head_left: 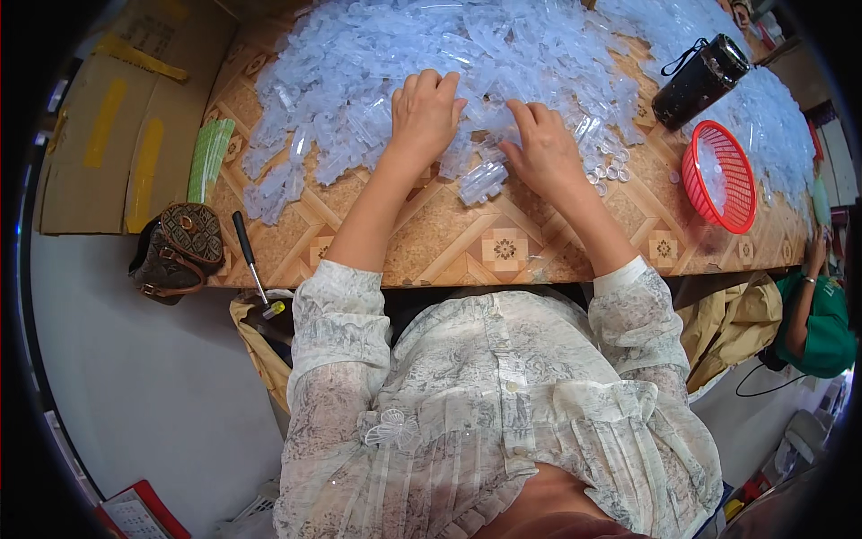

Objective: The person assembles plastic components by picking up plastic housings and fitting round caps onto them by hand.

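Note:
My left hand rests at the near side of a large pile of clear bluish plastic pieces. Its fingers are curled together, and whatever lies under the fingertips is hidden. To its right, my right hand is held over the edge of the pile, thumb and forefinger apart, with no grasped piece showing. A small cluster of clear plastic tubes lies on the patterned table between my wrists, close to the right thumb. Several small round clear pieces lie just right of my right hand.
A red plastic basket with clear pieces inside and a black flask stand at the right. Cardboard boxes, a green striped packet, a brown bag and a black-handled tool sit left. A person in green is at far right.

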### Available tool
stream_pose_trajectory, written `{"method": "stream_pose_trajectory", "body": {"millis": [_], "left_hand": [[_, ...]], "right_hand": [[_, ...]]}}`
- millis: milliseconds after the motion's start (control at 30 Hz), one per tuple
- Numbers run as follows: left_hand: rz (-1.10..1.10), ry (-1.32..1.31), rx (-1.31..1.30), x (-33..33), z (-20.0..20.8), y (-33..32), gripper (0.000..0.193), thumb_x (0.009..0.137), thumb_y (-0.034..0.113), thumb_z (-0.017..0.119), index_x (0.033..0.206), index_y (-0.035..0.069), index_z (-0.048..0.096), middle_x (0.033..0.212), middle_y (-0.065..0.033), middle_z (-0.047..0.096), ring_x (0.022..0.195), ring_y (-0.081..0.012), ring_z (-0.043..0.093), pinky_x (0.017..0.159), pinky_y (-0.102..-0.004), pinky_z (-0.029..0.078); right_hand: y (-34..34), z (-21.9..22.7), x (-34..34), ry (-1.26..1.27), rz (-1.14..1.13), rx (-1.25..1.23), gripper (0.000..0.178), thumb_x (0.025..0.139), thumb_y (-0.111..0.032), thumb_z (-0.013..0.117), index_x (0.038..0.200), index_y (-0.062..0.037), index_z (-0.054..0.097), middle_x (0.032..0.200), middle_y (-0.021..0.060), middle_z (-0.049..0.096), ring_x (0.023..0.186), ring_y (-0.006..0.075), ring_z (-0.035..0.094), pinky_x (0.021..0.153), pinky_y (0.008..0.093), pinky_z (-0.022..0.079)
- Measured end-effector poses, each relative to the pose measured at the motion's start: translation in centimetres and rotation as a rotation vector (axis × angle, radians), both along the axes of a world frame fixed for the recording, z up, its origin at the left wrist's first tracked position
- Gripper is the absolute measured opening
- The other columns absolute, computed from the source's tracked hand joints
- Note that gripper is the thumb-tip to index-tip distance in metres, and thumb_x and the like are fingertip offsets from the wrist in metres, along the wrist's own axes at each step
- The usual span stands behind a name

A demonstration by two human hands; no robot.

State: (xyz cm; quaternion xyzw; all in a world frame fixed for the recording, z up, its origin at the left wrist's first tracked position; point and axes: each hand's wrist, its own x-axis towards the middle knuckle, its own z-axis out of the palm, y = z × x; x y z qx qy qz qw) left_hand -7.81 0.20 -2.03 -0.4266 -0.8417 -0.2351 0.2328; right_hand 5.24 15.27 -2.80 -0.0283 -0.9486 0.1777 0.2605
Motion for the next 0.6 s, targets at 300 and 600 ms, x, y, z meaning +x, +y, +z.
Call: {"method": "stream_pose_trajectory", "body": {"millis": [300, 600], "left_hand": [[0.253, -0.257, -0.349, 0.3, 0.9, 2.7, 0.030, 0.080, 0.027, 0.066, 0.102, 0.005, 0.066, 0.091, -0.0150, 0.067, 0.088, -0.0339, 0.062, 0.077, -0.0464, 0.047], [0.270, -0.371, 0.191, -1.2, 1.0, 2.0, 0.029, 0.079, 0.015, 0.058, 0.104, 0.003, 0.066, 0.096, -0.0200, 0.064, 0.092, -0.0345, 0.062, 0.079, -0.0414, 0.050]], "right_hand": [[1.1, -1.3, -0.7, -0.097, -0.033, -0.173, 0.053, 0.078, -0.015, 0.068, 0.123, 0.0019, 0.049, 0.101, 0.0228, 0.057, 0.101, 0.0406, 0.055, 0.086, 0.0447, 0.047], [0.9, 0.0, -0.8, -0.119, -0.090, -0.179, 0.056, 0.078, -0.023, 0.068, 0.124, 0.0019, 0.049, 0.104, 0.0222, 0.056, 0.094, 0.0371, 0.058, 0.084, 0.0426, 0.049]]}}
